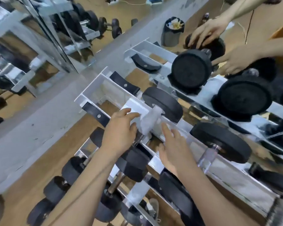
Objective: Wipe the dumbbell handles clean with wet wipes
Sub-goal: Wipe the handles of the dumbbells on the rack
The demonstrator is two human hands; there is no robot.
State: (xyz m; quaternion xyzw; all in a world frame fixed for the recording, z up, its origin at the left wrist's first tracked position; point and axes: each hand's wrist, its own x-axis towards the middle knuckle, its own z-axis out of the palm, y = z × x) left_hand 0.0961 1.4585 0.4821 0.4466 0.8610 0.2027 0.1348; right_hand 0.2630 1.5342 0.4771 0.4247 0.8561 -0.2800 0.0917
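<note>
Wipe (148,122) on dumbbell handle (138,139) | L grip (119,132) touching | R grip (175,149) just beside

Our left hand (119,132) touches a white wet wipe (149,121) draped over the handle (138,140) of a black dumbbell (163,103) on the white rack (91,85); blur hides any pinch. Our right hand (175,149) hovers just right of the wipe, fingers straight. Far right, another person's hands (209,31) rest on a bigger dumbbell (191,69), near a grey bin (171,37).

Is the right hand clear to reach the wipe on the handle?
Probably yes: the right hand is open beside the wipe draped over the handle, with nothing between them.
</note>
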